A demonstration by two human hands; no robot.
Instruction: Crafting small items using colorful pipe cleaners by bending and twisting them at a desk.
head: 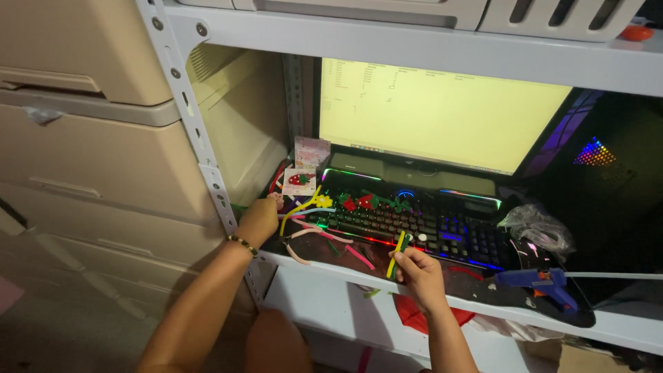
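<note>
Pipe cleaners out by the backlit keyboard (414, 231)

Right hand (419, 274) pinches a yellow-green pipe cleaner bundle (396, 254); left hand (260, 220) rests curled just beside loose pipe cleaners (311, 221), its grasp unclear.

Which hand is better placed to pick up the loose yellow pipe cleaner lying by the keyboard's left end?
Left, probably. The left hand rests beside the yellow pipe cleaner at the keyboard's left end. The right hand is farther off and already pinches yellow and green stems.

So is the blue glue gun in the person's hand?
No, the blue glue gun lies alone on the shelf edge, while the right hand holds yellow-green strips.
</note>
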